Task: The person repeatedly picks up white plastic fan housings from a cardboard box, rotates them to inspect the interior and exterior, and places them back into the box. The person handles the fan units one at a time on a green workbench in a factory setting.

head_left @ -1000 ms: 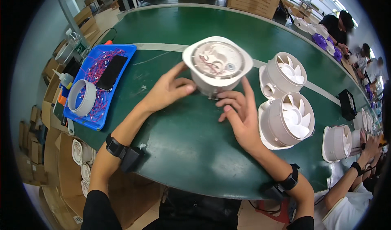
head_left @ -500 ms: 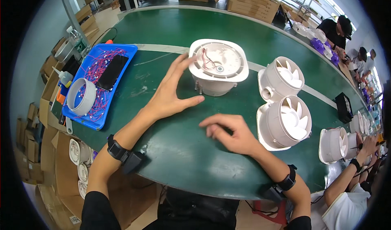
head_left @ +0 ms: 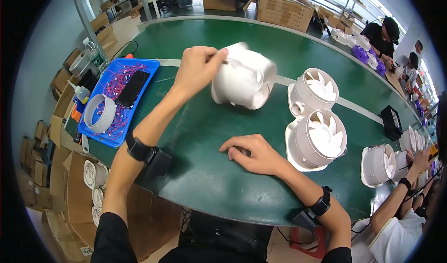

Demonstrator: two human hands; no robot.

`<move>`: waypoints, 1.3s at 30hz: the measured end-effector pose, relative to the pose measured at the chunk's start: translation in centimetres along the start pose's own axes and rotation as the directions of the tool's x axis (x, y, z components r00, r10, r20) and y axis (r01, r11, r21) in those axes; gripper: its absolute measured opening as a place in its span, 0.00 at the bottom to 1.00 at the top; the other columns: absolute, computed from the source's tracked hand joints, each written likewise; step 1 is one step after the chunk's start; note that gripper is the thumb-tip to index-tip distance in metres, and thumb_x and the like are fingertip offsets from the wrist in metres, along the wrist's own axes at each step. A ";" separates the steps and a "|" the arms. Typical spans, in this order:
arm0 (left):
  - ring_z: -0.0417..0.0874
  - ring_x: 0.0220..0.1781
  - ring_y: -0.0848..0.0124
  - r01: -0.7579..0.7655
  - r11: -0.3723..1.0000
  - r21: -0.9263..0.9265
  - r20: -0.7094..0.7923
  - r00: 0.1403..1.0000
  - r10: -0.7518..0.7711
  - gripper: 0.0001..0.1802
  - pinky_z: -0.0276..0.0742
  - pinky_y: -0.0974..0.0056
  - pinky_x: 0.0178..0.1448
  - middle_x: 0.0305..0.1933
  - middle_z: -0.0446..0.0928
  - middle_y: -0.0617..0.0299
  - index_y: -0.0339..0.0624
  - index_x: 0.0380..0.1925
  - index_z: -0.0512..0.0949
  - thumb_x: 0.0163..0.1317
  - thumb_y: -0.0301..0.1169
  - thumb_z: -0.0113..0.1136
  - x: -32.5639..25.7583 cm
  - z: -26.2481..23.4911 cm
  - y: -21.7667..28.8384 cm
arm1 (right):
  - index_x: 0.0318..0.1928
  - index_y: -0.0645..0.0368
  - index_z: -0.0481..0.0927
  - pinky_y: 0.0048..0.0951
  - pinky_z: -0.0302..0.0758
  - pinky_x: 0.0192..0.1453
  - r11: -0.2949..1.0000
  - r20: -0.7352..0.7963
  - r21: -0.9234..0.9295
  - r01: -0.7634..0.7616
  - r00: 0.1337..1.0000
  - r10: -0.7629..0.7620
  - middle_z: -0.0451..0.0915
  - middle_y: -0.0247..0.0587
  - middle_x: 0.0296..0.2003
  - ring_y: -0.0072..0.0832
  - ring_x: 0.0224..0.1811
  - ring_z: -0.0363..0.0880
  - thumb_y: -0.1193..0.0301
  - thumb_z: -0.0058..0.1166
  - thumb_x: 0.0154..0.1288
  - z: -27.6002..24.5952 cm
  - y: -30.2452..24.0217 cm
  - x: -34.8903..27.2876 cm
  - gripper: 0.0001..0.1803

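The left hand (head_left: 198, 69) has tipped the white fan housing (head_left: 242, 76) onto its side at mid-tabletop (head_left: 195, 170), fingers closed on its rim. The right hand (head_left: 253, 153) has let go; its empty grip rests loosely curled nearby.

Green table (head_left: 195, 142), blue tray (head_left: 139, 67), white fan housings (head_left: 319, 139)

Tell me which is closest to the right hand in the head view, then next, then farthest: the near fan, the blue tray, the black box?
From the right hand:
1. Near fan, just to its right.
2. Black box, farther right.
3. Blue tray, far left.
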State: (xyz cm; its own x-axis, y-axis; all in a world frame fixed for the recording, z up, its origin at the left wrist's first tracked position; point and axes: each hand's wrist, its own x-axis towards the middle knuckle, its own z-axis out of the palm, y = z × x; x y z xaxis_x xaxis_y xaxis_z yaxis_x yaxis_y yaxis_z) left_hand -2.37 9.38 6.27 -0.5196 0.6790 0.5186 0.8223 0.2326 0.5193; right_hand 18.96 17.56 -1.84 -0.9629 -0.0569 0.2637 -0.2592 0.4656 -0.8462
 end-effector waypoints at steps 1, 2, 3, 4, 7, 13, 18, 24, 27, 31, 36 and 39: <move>0.81 0.25 0.73 0.163 0.986 -0.035 0.033 0.986 -0.162 0.18 0.72 0.63 0.31 0.23 0.81 0.55 0.32 0.32 0.81 0.68 0.39 0.54 0.9 0.0 -0.4 | 0.40 0.62 0.81 0.30 0.72 0.30 1.000 -0.013 0.010 0.007 1.000 -0.006 0.79 0.43 0.24 0.31 0.24 0.77 0.76 0.49 0.61 0.1 0.3 -0.1 0.09; 0.72 0.21 0.75 0.226 0.948 -0.224 0.062 0.974 -0.218 0.21 0.67 0.65 0.26 0.17 0.76 0.56 0.31 0.29 0.82 0.68 0.41 0.53 1.0 0.7 -3.6 | 0.40 0.61 0.81 0.32 0.72 0.30 0.999 -0.014 0.027 0.031 0.999 -0.031 0.79 0.45 0.24 0.34 0.23 0.77 0.76 0.49 0.61 0.4 0.2 0.3 0.09; 0.75 0.24 0.74 0.328 0.879 -0.347 0.086 0.944 -0.318 0.21 0.69 0.64 0.28 0.20 0.78 0.56 0.30 0.30 0.82 0.68 0.40 0.53 0.5 2.1 -4.8 | 0.40 0.61 0.81 0.30 0.72 0.30 0.998 -0.013 0.016 0.057 0.998 -0.057 0.80 0.43 0.24 0.31 0.24 0.77 0.76 0.49 0.61 0.4 0.3 0.4 0.09; 0.77 0.27 0.72 0.415 0.781 -0.466 0.127 0.905 -0.406 0.20 0.72 0.63 0.30 0.24 0.80 0.56 0.29 0.31 0.82 0.69 0.39 0.52 -0.2 3.5 -5.5 | 0.41 0.62 0.82 0.28 0.72 0.30 0.997 -0.015 0.000 0.078 0.997 -0.078 0.80 0.42 0.25 0.28 0.24 0.77 0.76 0.49 0.62 0.3 0.3 0.4 0.10; 0.84 0.40 0.66 0.631 0.349 -0.692 0.395 0.737 -0.549 0.17 0.82 0.60 0.46 0.42 0.82 0.52 0.27 0.44 0.79 0.70 0.32 0.48 -2.5 5.1 -4.6 | 0.41 0.62 0.82 0.26 0.72 0.30 0.999 0.002 -0.019 0.046 0.999 -0.046 0.81 0.40 0.25 0.25 0.25 0.78 0.76 0.49 0.63 0.5 0.0 0.4 0.10; 0.76 0.56 0.53 -0.151 0.962 0.227 -0.123 0.976 0.182 0.17 0.75 0.54 0.59 0.53 0.75 0.48 0.35 0.47 0.77 0.56 0.23 0.52 -4.8 6.5 -3.8 | 0.39 0.63 0.83 0.25 0.72 0.30 0.999 -0.013 -0.041 0.032 0.999 -0.033 0.82 0.42 0.29 0.25 0.23 0.76 0.78 0.51 0.61 0.7 -0.3 0.2 0.09; 0.78 0.48 0.57 -0.310 0.859 0.408 -0.001 0.940 0.340 0.13 0.76 0.57 0.51 0.44 0.78 0.54 0.39 0.37 0.79 0.49 0.26 0.59 -7.0 -1.5 -3.7 | 0.39 0.63 0.83 0.24 0.70 0.29 0.999 -0.011 -0.052 -0.013 1.000 0.012 0.80 0.41 0.27 0.24 0.23 0.75 0.78 0.51 0.61 0.8 -1.0 0.0 0.09; 0.79 0.46 0.56 0.045 0.788 0.614 -0.147 0.987 0.058 0.11 0.76 0.54 0.51 0.38 0.80 0.54 0.42 0.36 0.80 0.51 0.29 0.60 -12.0 -13.6 -11.0 | 0.38 0.63 0.83 0.24 0.69 0.28 0.999 -0.013 -0.049 -0.019 1.000 0.019 0.80 0.40 0.25 0.22 0.22 0.73 0.79 0.50 0.61 0.7 -1.0 0.3 0.09; 0.78 0.46 0.55 0.189 0.680 0.709 -0.180 0.980 -0.085 0.11 0.75 0.54 0.51 0.38 0.79 0.54 0.42 0.37 0.80 0.52 0.31 0.59 -14.7 -18.9 -15.5 | 0.38 0.64 0.83 0.24 0.69 0.29 0.999 0.007 -0.040 -0.017 1.000 0.017 0.80 0.40 0.25 0.23 0.23 0.74 0.79 0.50 0.61 1.5 -1.5 0.8 0.09; 0.81 0.31 0.54 0.389 0.680 0.621 -0.437 0.892 -0.111 0.09 0.76 0.54 0.38 0.29 0.80 0.48 0.41 0.37 0.80 0.58 0.33 0.57 -15.7 -22.9 -17.0 | 0.38 0.66 0.82 0.25 0.73 0.35 0.996 -0.024 -0.055 -0.068 0.997 0.067 0.81 0.43 0.27 0.26 0.29 0.79 0.80 0.49 0.61 0.8 -1.0 0.2 0.08; 0.82 0.36 0.46 0.621 0.585 0.522 -0.709 0.697 -0.107 0.11 0.77 0.45 0.41 0.31 0.81 0.45 0.45 0.40 0.79 0.60 0.26 0.50 -29.3 -27.9 -18.5 | 0.38 0.68 0.80 0.23 0.70 0.35 0.996 -0.006 -0.049 -0.068 0.998 0.068 0.77 0.40 0.25 0.24 0.29 0.75 0.82 0.47 0.63 1.3 -1.2 0.4 0.08; 0.80 0.47 0.49 0.789 0.335 0.515 -0.775 0.596 -0.212 0.11 0.75 0.48 0.47 0.43 0.79 0.49 0.42 0.41 0.78 0.58 0.27 0.51 -41.3 -29.9 -21.8 | 0.37 0.68 0.80 0.23 0.68 0.34 0.993 0.009 -0.090 -0.078 0.997 0.079 0.77 0.40 0.25 0.23 0.27 0.74 0.82 0.47 0.63 1.8 -1.5 0.6 0.08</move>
State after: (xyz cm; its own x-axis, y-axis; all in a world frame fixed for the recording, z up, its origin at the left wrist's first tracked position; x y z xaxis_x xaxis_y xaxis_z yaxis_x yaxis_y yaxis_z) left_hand -5.78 -44.57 -6.19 -0.6640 -0.1843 0.7247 -0.0153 0.9723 0.2332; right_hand 18.67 15.23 -1.24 -0.9810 -0.0280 0.1921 -0.1759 0.5464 -0.8189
